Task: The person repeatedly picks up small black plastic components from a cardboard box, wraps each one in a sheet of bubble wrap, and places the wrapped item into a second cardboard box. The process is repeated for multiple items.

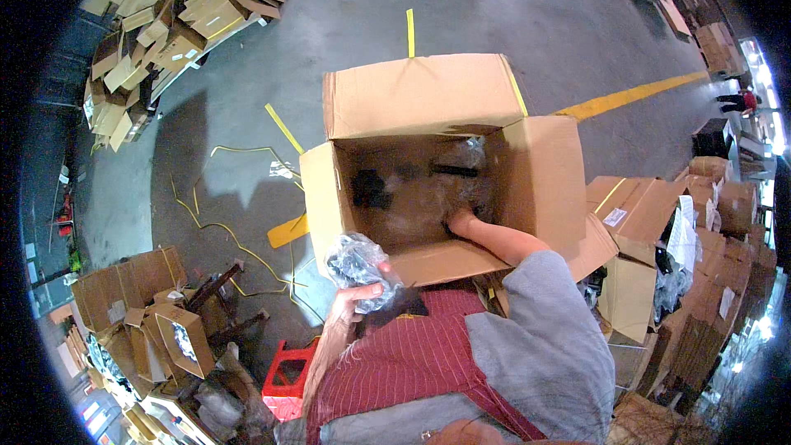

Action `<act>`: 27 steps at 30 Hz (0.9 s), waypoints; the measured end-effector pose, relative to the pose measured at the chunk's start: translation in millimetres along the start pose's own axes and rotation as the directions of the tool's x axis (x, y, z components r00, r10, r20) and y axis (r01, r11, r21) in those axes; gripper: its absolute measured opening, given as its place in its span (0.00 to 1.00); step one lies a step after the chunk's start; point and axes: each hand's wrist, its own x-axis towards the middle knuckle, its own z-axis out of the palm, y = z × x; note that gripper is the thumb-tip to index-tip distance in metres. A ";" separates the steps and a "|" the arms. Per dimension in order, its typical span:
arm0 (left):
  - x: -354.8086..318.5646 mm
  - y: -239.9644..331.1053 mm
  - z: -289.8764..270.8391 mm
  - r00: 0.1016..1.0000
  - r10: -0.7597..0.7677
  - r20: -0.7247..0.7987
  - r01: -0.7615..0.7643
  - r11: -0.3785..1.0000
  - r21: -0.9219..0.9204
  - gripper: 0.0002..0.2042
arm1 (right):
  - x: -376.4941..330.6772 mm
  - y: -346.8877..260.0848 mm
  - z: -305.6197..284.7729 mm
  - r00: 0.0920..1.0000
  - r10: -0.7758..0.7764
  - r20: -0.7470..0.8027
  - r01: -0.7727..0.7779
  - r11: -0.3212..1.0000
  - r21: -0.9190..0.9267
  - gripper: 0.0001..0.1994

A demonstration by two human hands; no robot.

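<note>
A large open cardboard box (424, 95) stands in front of me with its flaps folded outward. My right hand (464, 222) reaches down into it over the near side; the fingers are lost in the shadow, so what they touch cannot be made out. Inside the box lie a dark bar-shaped piece (455, 170), a black item (372, 188) on the left and clear plastic wrap (474, 148) by the far wall. At the near left corner, outside the box, my left hand (367, 295) grips a bundle of clear plastic wrap (354, 259) with something dark in it.
Cut yellow strapping (222, 235) lies loose on the concrete floor to the left. A heap of flattened cardboard (156, 41) rises at the far left. Opened cartons (634, 214) crowd my right side, and a red plastic stool (288, 371) stands near my left. Another person (746, 101) is far off at the right.
</note>
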 end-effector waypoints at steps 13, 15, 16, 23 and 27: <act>-25.4 23.6 16.0 0.987 0.098 -0.127 -0.096 0.995 0.021 0.21 | 9.1 60.6 -177.6 0.723 0.684 0.098 -0.119 -0.017 0.993 0.08; -27.3 23.6 19.0 0.984 0.115 -0.133 -0.113 0.993 0.021 0.21 | -7.5 74.7 -197.5 0.804 0.461 0.375 -0.009 -0.622 0.783 0.05; -27.7 23.9 20.9 0.982 0.117 -0.148 -0.114 0.993 0.032 0.21 | -15.3 76.1 -201.4 0.814 0.444 0.374 -0.055 -0.581 0.812 0.06; -24.6 18.9 29.7 0.979 0.133 -0.154 -0.119 0.988 0.096 0.20 | -58.8 77.9 -246.0 0.690 0.673 0.264 -0.197 -0.176 0.964 0.09; -21.1 11.5 31.3 0.972 0.146 -0.184 -0.116 0.979 0.165 0.21 | -40.7 93.7 -246.2 0.621 0.686 0.380 -0.731 0.331 0.597 0.26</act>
